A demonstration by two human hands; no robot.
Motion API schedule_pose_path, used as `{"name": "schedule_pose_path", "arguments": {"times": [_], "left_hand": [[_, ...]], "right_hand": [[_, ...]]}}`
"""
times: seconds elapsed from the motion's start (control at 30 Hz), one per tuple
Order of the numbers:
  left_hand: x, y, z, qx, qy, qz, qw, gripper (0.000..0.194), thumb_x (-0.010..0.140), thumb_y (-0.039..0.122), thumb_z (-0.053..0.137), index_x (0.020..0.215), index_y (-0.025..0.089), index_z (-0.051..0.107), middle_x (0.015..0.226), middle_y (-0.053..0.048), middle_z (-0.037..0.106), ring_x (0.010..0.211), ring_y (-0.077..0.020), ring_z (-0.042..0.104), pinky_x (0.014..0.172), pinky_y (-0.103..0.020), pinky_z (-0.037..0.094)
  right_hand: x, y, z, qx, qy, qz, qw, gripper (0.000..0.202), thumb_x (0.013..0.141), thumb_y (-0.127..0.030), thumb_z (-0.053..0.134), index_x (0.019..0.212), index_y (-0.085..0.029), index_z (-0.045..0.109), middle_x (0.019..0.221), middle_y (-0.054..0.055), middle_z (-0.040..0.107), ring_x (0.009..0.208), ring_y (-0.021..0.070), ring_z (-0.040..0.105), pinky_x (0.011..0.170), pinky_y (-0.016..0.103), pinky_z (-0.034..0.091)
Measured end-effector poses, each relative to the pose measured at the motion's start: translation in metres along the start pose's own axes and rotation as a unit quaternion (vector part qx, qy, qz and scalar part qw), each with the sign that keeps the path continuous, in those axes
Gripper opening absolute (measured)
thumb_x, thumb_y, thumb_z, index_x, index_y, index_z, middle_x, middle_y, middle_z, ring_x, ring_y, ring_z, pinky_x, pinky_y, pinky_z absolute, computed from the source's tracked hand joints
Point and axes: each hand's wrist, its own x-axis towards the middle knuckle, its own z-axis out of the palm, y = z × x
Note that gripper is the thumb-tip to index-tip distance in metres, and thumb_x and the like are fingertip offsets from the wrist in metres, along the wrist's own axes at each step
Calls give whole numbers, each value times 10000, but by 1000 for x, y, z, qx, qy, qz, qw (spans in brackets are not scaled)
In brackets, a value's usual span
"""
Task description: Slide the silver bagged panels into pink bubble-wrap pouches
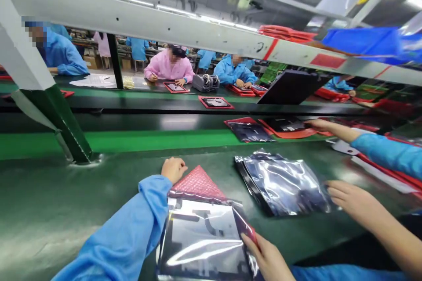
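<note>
A flat dark panel in a clear plastic bag [204, 237] lies at the bottom centre, over a red bubble-wrap sheet [200, 181]. My right hand [265, 254] grips the bag's right edge together with a bit of red wrap, thumb on top. Beyond the bag's upper left corner is my left hand [174, 170], its fingers curled by the edge of the red sheet; whatever they pinch is too small to make out. To the right sits a stack of shiny bagged panels [283, 182], touched at its right side by a co-worker's hand.
Bagged panels on red wrap [250, 131] lie on the green conveyor strip [138, 141], where a co-worker's other hand reaches from the right. A green-and-white post [70, 118] stands at the left. Several people sit across the line. A white beam [198, 30] crosses overhead.
</note>
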Motion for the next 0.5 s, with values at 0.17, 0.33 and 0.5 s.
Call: {"name": "schedule_pose_path", "arguments": {"times": [0.17, 0.33, 0.5], "left_hand": [[-35, 36, 19, 118, -59, 5, 991, 380, 964, 325, 401, 765, 179, 690, 851, -114, 721, 875, -249, 652, 821, -359, 428], [-55, 40, 9, 176, -131, 13, 976, 342, 931, 417, 497, 725, 219, 684, 731, -17, 707, 778, -171, 655, 800, -269, 415], [-57, 37, 4, 249, -146, -33, 957, 317, 985, 338, 392, 871, 233, 668, 858, -14, 722, 860, -151, 658, 787, -226, 404]], "right_hand": [[1, -7, 0, -32, 24, 154, 987, 661, 802, -622, 180, 1090, -173, 570, 820, 143, 683, 775, 365, 657, 683, 417, 475], [-4, -7, 5, 15, 69, 212, 975, 744, 747, -726, 303, 1261, -203, 429, 899, 69, 694, 744, 340, 659, 605, 399, 454], [3, 7, 10, -64, 53, 144, 986, 684, 847, -710, 277, 1211, -190, 534, 548, 72, 605, 551, 364, 622, 492, 380, 386]]}}
